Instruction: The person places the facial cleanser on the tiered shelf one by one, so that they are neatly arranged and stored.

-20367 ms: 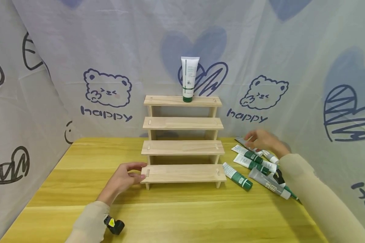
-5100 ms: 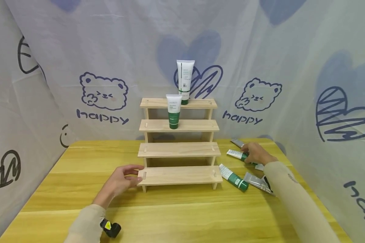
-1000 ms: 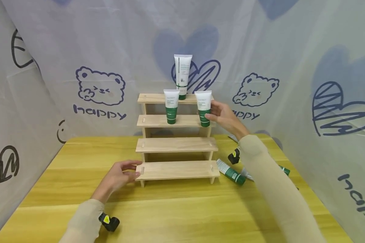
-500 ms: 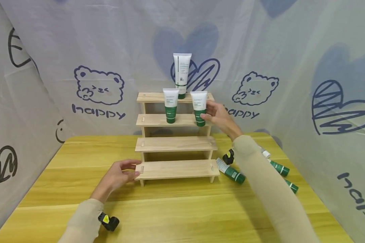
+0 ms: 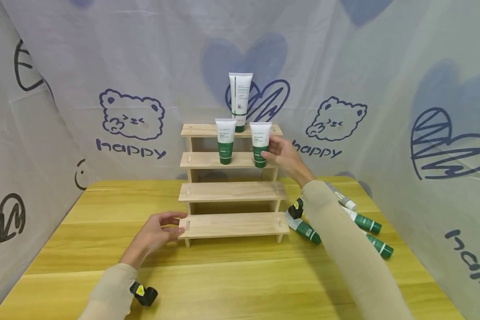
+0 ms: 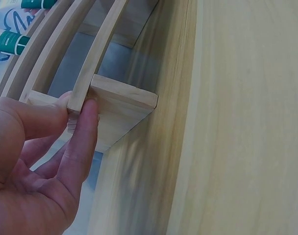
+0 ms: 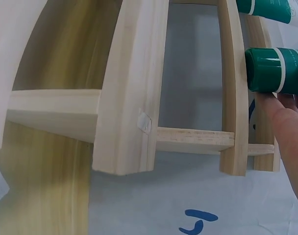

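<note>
My left hand (image 5: 154, 233) pinches the left end of the lowest board of a four-step wooden display rack (image 5: 232, 226); the left wrist view shows thumb and fingers on that board (image 6: 101, 46). My right hand (image 5: 287, 158) holds a small white-and-green squeeze tube (image 5: 260, 143) upright, cap down, at the right part of the second-highest step. In the right wrist view its green cap (image 7: 264, 70) meets the board's edge. A matching tube (image 5: 226, 140) stands to its left on the same step. On the top step stands a taller white tube (image 5: 241, 98).
Right of the rack, several tubes lie on the wooden table (image 5: 208, 289): a green one (image 5: 309, 232) near the rack, a grey one (image 5: 342, 198) and two green-capped ones (image 5: 367, 222), partly behind my right sleeve. A patterned cloth (image 5: 164, 53) hangs close behind the rack.
Since five seconds ago my right hand has brought a tube from the pile to the second-highest step. Over the last second it has shifted left. My left hand keeps its hold.
</note>
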Demonstrator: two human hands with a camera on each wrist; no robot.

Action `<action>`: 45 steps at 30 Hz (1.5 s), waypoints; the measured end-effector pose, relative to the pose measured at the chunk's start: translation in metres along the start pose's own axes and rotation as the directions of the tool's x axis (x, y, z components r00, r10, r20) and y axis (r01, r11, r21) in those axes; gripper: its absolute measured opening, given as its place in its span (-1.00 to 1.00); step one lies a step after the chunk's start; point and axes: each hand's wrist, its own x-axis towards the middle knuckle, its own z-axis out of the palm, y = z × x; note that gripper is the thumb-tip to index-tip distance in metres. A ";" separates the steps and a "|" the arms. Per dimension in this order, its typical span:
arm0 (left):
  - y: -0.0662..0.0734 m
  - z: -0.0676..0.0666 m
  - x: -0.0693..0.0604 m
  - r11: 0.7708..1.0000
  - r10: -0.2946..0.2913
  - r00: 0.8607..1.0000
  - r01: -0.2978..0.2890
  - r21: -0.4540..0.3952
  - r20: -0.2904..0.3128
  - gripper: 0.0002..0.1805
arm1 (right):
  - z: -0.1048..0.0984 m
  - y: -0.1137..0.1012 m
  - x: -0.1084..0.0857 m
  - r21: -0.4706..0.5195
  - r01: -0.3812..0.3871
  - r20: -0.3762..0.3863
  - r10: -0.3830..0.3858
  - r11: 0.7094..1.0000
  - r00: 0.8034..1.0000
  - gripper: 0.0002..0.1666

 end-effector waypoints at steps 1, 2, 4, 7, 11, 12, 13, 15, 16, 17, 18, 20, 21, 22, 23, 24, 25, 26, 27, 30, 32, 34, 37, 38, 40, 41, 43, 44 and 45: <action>0.000 0.000 0.000 1.000 0.000 1.000 0.000 0.002 0.000 -0.45 | 0.001 0.000 0.001 0.007 -0.001 -0.001 0.001 1.000 1.000 -0.26; 0.000 0.000 0.000 1.000 -0.001 1.000 0.001 0.001 -0.001 -0.45 | 0.001 0.000 0.001 0.013 -0.003 -0.001 0.003 1.000 1.000 -0.26; 0.000 0.000 0.000 1.000 -0.002 1.000 0.002 0.000 0.001 -0.45 | 0.002 0.000 0.002 0.036 -0.007 0.001 0.007 0.999 1.000 -0.27; 0.000 0.000 -0.001 1.000 -0.005 1.000 0.005 -0.006 0.003 -0.45 | 0.004 0.000 0.005 0.057 -0.010 0.004 0.010 0.998 1.000 -0.29; 0.001 0.000 -0.001 1.000 -0.012 1.000 0.012 -0.011 0.001 -0.45 | 0.005 0.002 0.009 0.066 0.005 -0.001 -0.005 0.998 1.000 -0.31; 0.001 0.000 -0.001 1.000 -0.010 1.000 0.010 -0.008 0.001 -0.46 | 0.005 0.003 0.010 0.074 0.011 -0.003 -0.011 0.997 1.000 -0.31; 0.001 0.000 -0.001 1.000 -0.009 1.000 0.009 -0.008 0.001 -0.46 | 0.006 0.004 0.010 0.082 0.014 -0.004 -0.014 0.997 1.000 -0.32; 0.002 0.000 -0.001 1.000 -0.006 1.000 0.006 -0.006 0.004 -0.45 | 0.006 0.006 0.012 0.094 0.020 -0.006 -0.020 0.995 1.000 -0.32; 0.002 0.000 -0.001 1.000 -0.005 1.000 0.005 -0.006 0.005 -0.45 | 0.007 0.006 0.012 0.099 0.023 -0.007 -0.022 0.995 1.000 -0.33; 0.002 0.000 -0.001 1.000 -0.003 1.000 0.003 -0.006 0.006 -0.45 | 0.007 0.007 0.013 0.100 0.024 -0.008 -0.023 0.995 1.000 -0.32; 0.002 0.000 -0.001 1.000 -0.002 1.000 0.002 -0.008 0.008 -0.45 | 0.008 0.007 0.013 0.097 0.023 -0.009 -0.022 0.995 1.000 -0.32; 0.001 0.000 0.000 1.000 -0.002 1.000 0.002 -0.011 0.008 -0.45 | 0.008 0.007 0.014 0.091 0.022 -0.007 -0.021 0.996 1.000 -0.31; 0.001 -0.001 0.000 1.000 -0.001 1.000 0.001 -0.010 0.007 -0.45 | 0.009 0.007 0.015 0.089 0.021 -0.006 -0.021 0.996 1.000 -0.31; 0.001 -0.001 0.000 1.000 -0.001 1.000 0.001 -0.010 0.007 -0.45 | 0.009 0.007 0.016 0.081 0.017 -0.006 -0.017 0.997 1.000 -0.30; 0.001 -0.001 0.000 1.000 -0.001 1.000 0.001 -0.009 0.006 -0.45 | 0.009 0.007 0.016 0.066 0.012 -0.005 -0.011 0.998 1.000 -0.29; 0.000 -0.001 0.000 1.000 0.000 1.000 0.000 -0.007 0.006 -0.45 | 0.009 0.007 0.017 0.048 0.008 -0.005 -0.008 0.999 1.000 -0.29; 0.000 -0.001 0.000 1.000 0.001 1.000 -0.001 -0.005 0.004 -0.45 | 0.009 0.007 0.017 0.031 0.003 -0.006 -0.003 1.000 1.000 -0.28; 0.000 -0.001 0.000 1.000 0.003 1.000 -0.003 -0.003 0.003 -0.45 | 0.009 0.007 0.017 0.009 -0.002 -0.006 0.002 1.000 1.000 -0.28; 0.000 0.000 0.000 1.000 0.004 1.000 -0.004 -0.001 0.002 -0.45 | 0.009 0.007 0.017 -0.009 -0.007 -0.006 0.007 1.000 1.000 -0.28; 0.001 0.000 -0.001 1.000 0.005 1.000 -0.005 0.000 0.002 -0.45 | 0.008 0.008 0.017 -0.048 -0.012 -0.002 0.012 0.999 1.000 -0.30; 0.001 0.000 -0.001 1.000 0.005 1.000 -0.005 -0.002 0.004 -0.45 | 0.008 0.008 0.018 -0.051 -0.009 0.005 0.009 0.999 1.000 -0.31; 0.001 0.000 -0.002 1.000 0.007 1.000 -0.007 -0.002 0.007 -0.45 | 0.008 0.008 0.018 -0.047 -0.005 0.013 0.005 0.999 1.000 -0.31; 0.001 0.000 -0.003 1.000 0.010 1.000 -0.010 -0.004 0.011 -0.45 | 0.007 0.009 0.019 -0.041 0.003 0.022 -0.002 0.999 1.000 -0.32; 0.001 0.000 -0.003 1.000 0.010 1.000 -0.010 -0.004 0.011 -0.45 | 0.007 0.008 0.018 -0.038 0.002 0.024 -0.002 0.999 1.000 -0.32; 0.001 0.000 -0.003 1.000 0.010 1.000 -0.010 -0.005 0.010 -0.45 | 0.007 0.008 0.018 -0.036 0.001 0.026 0.000 0.999 1.000 -0.32; 0.001 0.000 -0.003 1.000 0.009 1.000 -0.009 -0.004 0.010 -0.45 | 0.007 0.008 0.018 -0.039 -0.001 0.026 0.002 0.999 1.000 -0.32; 0.001 0.000 -0.003 1.000 0.007 1.000 -0.007 -0.001 0.008 -0.45 | 0.007 0.007 0.018 -0.042 -0.005 0.028 0.007 0.999 1.000 -0.31; 0.001 0.000 -0.003 1.000 0.005 1.000 -0.005 0.000 0.007 -0.45 | 0.007 0.007 0.017 -0.043 -0.007 0.029 0.008 0.999 1.000 -0.30; 0.001 0.000 -0.003 1.000 0.004 1.000 -0.004 0.001 0.006 -0.45 | 0.007 0.007 0.017 -0.045 -0.008 0.031 0.009 0.999 0.999 -0.30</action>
